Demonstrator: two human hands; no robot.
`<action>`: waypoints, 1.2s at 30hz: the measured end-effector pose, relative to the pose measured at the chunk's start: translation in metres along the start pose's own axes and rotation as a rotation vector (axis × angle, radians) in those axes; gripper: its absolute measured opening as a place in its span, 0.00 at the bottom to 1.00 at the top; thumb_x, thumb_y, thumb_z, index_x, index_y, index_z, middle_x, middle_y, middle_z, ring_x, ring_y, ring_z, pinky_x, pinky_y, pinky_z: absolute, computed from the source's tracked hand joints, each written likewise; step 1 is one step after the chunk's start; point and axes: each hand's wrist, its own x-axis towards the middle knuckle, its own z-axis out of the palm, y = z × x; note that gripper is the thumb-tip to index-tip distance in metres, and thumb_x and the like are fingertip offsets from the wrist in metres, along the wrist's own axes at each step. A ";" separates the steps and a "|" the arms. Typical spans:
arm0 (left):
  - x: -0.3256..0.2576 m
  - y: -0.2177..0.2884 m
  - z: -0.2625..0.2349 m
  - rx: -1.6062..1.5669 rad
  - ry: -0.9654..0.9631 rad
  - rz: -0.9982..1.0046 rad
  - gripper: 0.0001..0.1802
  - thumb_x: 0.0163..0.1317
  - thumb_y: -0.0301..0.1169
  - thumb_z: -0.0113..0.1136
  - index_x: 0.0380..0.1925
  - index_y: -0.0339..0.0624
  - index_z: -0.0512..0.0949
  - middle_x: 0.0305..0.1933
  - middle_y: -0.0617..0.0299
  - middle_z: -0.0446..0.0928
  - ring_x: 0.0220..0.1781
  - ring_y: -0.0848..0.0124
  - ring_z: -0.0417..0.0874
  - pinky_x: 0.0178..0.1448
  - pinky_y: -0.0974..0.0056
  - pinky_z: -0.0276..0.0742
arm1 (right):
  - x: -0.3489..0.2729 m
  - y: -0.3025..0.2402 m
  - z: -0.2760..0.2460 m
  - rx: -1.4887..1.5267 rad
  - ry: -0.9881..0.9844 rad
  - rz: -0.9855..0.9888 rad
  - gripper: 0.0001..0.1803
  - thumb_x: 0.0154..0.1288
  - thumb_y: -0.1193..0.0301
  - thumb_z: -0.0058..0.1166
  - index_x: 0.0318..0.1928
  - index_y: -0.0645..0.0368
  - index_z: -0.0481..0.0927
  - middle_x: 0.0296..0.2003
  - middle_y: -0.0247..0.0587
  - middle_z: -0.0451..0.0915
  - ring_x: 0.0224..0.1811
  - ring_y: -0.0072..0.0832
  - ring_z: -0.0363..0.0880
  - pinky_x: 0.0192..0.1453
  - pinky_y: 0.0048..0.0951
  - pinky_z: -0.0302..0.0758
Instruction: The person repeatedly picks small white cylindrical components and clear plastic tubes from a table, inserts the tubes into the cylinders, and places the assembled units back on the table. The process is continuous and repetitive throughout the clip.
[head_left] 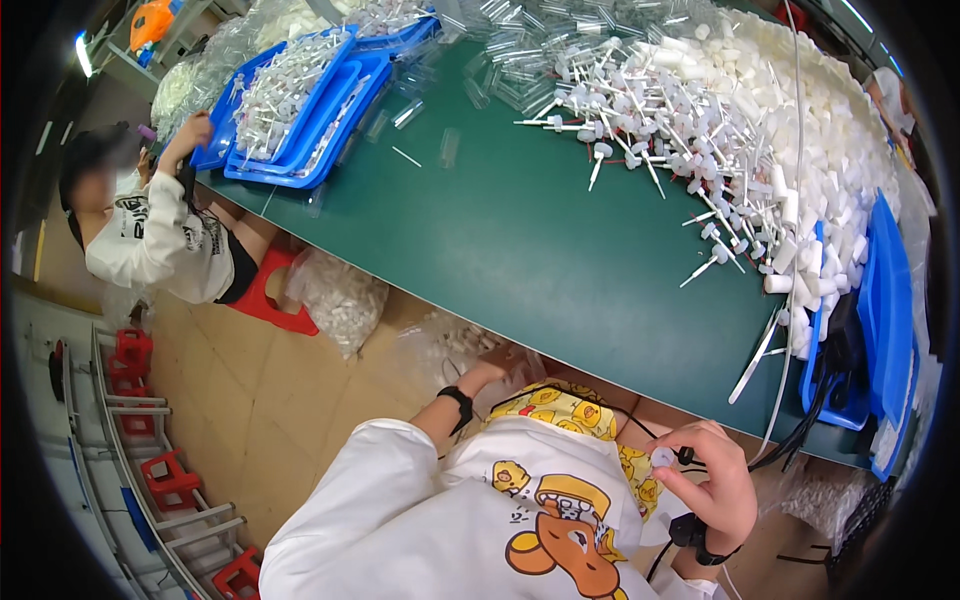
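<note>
My right hand [718, 485] is closed in a pinch near the front edge of the table. Between its thumb and fingers sits a small, whitish, round cap-like piece [662, 457]. A black cable with a small black connector runs right behind this piece. Below the table edge, my left hand [503, 362] reaches to a clear plastic bag [425, 343] with white cylindrical parts in it. The fingers of that hand are mostly hidden at the bag, so its grip does not show.
A green table [450, 250] carries heaped white stick-and-cap parts [680, 125], white cylinders [830, 150] and clear tubes [520, 40]. Tweezers [752, 360] and blue trays [880, 330] lie at right. Another person [165, 240] sits at left by filled blue trays [290, 95].
</note>
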 end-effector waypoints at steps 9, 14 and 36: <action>-0.076 -0.047 0.026 0.339 -0.554 -0.112 0.29 0.65 0.54 0.32 0.56 0.52 0.71 0.57 0.53 0.72 0.60 0.56 0.71 0.65 0.63 0.61 | 0.003 0.000 -0.002 0.012 -0.049 0.014 0.14 0.50 0.72 0.63 0.37 0.62 0.76 0.34 0.42 0.80 0.36 0.37 0.75 0.43 0.31 0.69; -0.061 -0.137 0.057 -0.168 -0.671 -0.068 0.34 0.62 0.54 0.42 0.57 0.38 0.68 0.62 0.51 0.68 0.62 0.56 0.69 0.65 0.64 0.61 | -0.004 -0.003 -0.008 0.034 -0.012 0.008 0.14 0.51 0.72 0.63 0.38 0.62 0.77 0.35 0.42 0.80 0.36 0.36 0.75 0.44 0.31 0.69; -0.167 0.321 -0.209 -0.046 -0.142 0.775 0.10 0.63 0.32 0.50 0.39 0.38 0.76 0.29 0.51 0.78 0.26 0.57 0.80 0.31 0.60 0.74 | 0.038 0.007 -0.069 0.028 0.391 0.218 0.12 0.69 0.68 0.46 0.43 0.66 0.66 0.37 0.49 0.78 0.38 0.31 0.78 0.43 0.31 0.73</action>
